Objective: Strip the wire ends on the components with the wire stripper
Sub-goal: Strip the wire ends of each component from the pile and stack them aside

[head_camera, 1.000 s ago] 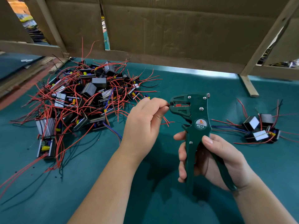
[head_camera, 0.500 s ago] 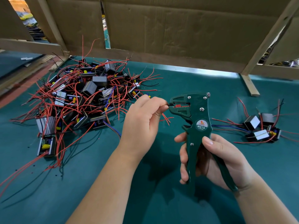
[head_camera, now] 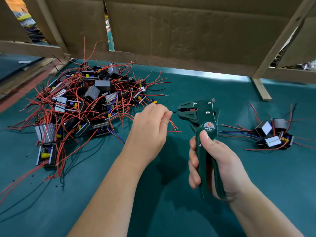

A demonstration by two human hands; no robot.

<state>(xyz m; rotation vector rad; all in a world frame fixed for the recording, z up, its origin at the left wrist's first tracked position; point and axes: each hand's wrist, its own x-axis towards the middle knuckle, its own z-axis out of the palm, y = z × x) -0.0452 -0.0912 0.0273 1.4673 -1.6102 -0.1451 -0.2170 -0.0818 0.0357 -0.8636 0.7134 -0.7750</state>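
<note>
Head view: the right hand [head_camera: 213, 161] wraps the stripper [head_camera: 200, 117] by its handles, grip squeezed nearly closed, keeping the tool upright with its head facing left. Just left of that head, the left hand [head_camera: 150, 127] pinches a dark wire [head_camera: 174, 112], steadying it; its end probably sits inside. On the desk [head_camera: 153, 211], a pile [head_camera: 82, 106] waits left of both grips, with a few units [head_camera: 271, 134] to the right.

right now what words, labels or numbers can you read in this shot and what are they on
"W01A": round label on the wire stripper in the right hand.
Line under "W01A" and the logo above it: too small to read.
Components: no legible print.
</note>
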